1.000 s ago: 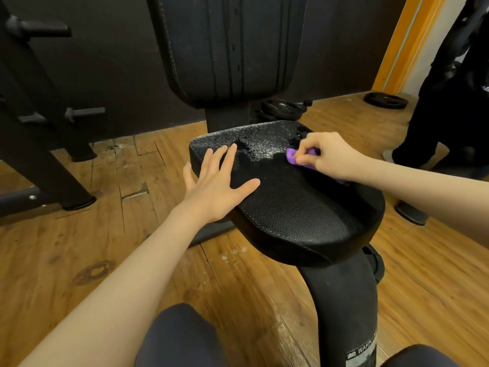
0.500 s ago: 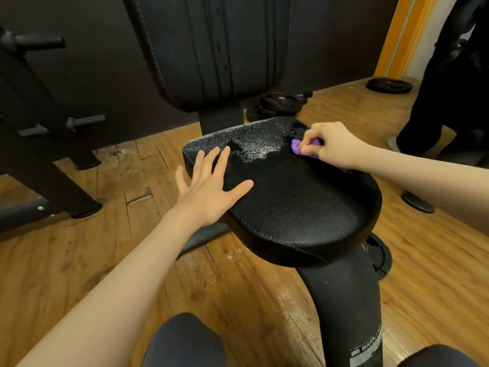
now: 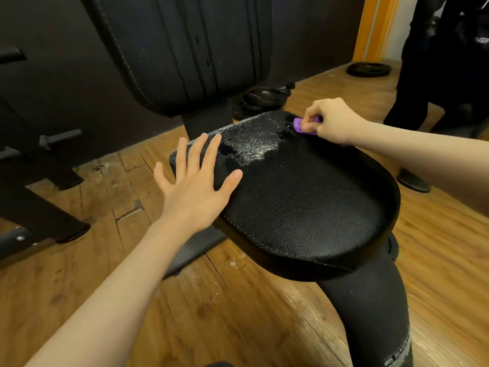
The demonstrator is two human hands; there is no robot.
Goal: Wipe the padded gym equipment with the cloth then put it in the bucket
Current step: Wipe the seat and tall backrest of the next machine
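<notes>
Worn wooden floor (image 3: pixel 238 313), dark wall (image 3: pixel 66 49)

A pebbled, leather-like black covering with a soft sheen is being shown on the padded seat (image 3: pixel 304 197), edged with pale stitching. Its far part is being left glistening with fine wet droplets. A soft purple cloth (image 3: pixel 300 126) is being pinched against that surface. A matt, grained black covering is being seen on the backrest (image 3: pixel 190 49). Worn, scuffed wood with a semi-gloss finish is being displayed by the floor (image 3: pixel 211 313).
</notes>
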